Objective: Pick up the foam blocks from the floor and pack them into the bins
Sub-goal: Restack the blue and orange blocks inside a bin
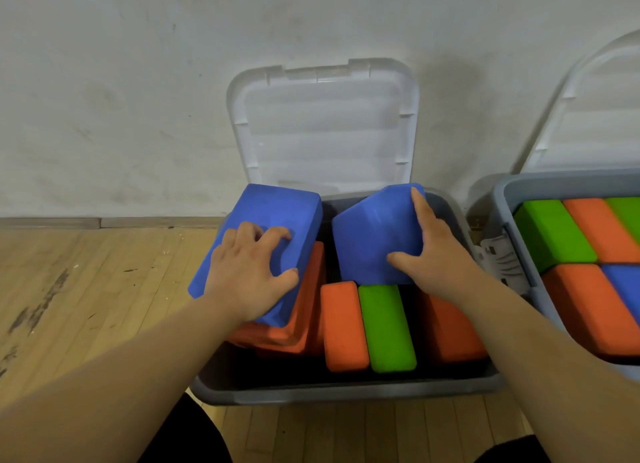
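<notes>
Over the grey bin, the left hand grips the left blue block, the right hand the right blue block.

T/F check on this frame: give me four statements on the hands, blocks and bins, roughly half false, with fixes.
1. The left hand holds the left blue block and the right hand holds the right blue block. True.
2. The lid of the middle bin is shut. False: it stands open, leaning back toward the wall.
3. In the middle bin a green block lies between orange blocks. True.
4. The right bin is empty. False: it holds packed blocks in green, orange and blue.
</notes>
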`<move>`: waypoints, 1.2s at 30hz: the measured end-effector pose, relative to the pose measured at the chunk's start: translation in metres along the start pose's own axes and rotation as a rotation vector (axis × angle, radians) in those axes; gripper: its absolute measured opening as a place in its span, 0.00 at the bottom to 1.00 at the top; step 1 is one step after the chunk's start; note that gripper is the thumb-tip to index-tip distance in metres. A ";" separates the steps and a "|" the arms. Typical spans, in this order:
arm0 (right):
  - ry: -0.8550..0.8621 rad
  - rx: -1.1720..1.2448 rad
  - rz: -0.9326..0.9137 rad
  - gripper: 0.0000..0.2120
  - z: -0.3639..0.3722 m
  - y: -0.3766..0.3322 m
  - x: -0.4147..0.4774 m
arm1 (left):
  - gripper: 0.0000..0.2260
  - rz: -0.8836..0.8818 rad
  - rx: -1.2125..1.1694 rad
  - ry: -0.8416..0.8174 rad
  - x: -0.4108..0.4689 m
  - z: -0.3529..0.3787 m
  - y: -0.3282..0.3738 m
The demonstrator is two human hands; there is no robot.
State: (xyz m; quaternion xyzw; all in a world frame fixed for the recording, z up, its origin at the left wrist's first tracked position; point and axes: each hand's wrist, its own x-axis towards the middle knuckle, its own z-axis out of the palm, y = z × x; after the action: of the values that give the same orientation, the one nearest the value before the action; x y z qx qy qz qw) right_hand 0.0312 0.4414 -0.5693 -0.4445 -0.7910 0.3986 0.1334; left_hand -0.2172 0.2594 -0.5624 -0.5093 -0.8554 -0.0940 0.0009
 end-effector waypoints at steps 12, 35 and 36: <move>0.174 -0.227 0.032 0.38 -0.015 -0.023 0.018 | 0.28 0.030 0.010 0.054 -0.001 0.004 -0.004; 0.076 -0.685 0.200 0.35 0.109 0.030 0.071 | 0.26 0.026 -0.052 0.047 0.003 0.003 -0.015; 0.064 -0.680 0.201 0.34 0.107 0.030 0.071 | 0.26 0.027 -0.063 0.047 0.002 0.003 -0.015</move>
State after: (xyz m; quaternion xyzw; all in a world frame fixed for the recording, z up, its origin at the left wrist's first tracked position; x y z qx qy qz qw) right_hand -0.0521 0.4524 -0.6710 -0.5514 -0.8261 0.1098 -0.0375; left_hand -0.2312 0.2546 -0.5676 -0.5184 -0.8447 -0.1329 0.0060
